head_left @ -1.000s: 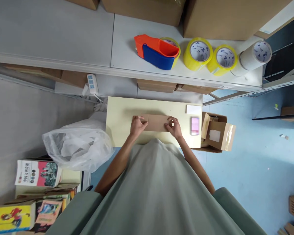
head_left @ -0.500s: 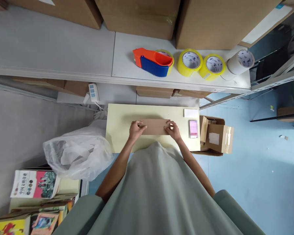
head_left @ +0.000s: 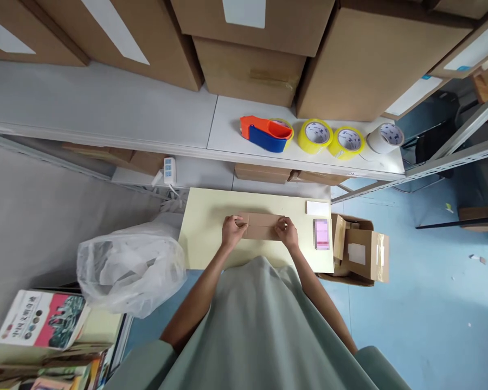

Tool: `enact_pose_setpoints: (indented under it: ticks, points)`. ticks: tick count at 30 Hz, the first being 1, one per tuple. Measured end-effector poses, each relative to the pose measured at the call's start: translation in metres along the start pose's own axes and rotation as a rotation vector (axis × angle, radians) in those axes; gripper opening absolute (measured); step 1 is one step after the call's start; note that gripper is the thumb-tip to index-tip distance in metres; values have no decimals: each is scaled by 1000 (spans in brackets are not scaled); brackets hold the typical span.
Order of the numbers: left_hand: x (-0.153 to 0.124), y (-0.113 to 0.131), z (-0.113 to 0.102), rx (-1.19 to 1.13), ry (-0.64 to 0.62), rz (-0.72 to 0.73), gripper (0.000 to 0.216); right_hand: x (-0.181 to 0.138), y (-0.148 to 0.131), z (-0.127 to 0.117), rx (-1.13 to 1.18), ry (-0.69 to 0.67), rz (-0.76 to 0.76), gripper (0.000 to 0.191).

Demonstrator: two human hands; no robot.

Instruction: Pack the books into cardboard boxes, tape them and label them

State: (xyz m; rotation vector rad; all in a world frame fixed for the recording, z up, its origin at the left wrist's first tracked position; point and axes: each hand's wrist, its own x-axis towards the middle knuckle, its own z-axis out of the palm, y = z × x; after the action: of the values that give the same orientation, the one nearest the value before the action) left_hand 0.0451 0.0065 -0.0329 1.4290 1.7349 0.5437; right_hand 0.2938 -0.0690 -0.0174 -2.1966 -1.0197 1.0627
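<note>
A flat brown cardboard box (head_left: 262,226), with a seam running along its top, lies on the pale yellow table (head_left: 203,238) in front of me. My left hand (head_left: 232,229) grips its left end, thumb and fingers pinched at the edge. At the opposite end, my right hand (head_left: 287,232) is closed on the cardboard in the same way. To the right of the box are a pink printed pad or card stack (head_left: 321,234), partly blurred, and a small white box (head_left: 317,208).
On the shelf (head_left: 154,119) beyond stand an orange-and-blue tape dispenser (head_left: 266,134), yellow tape rolls (head_left: 315,135) and a white roll (head_left: 385,138). A clear plastic bag (head_left: 132,268) is at left, above books (head_left: 40,319). An open carton (head_left: 360,252) stands right of the table.
My view has tilted up, so the table and shelf appear lower and more cartons show. Both hands keep hold of the cardboard box's ends, with fingers bent in more.
</note>
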Motion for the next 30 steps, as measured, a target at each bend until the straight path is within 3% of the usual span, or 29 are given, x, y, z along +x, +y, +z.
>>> enact_pose_setpoints:
  ticks: [9,16,23,30]
  points:
    - [-19,7,-7,-7,-10,11,29,-16,12,-10,122,3,-22,36]
    - [-33,3,6,-83,-5,-19,26,-22,31,-10,137,47,-53,36]
    - [-23,-7,17,-150,-16,-91,29,-9,39,0,258,82,-84,45]
    - [-21,-6,13,-176,-16,-52,28,-18,40,-2,251,51,-146,50]
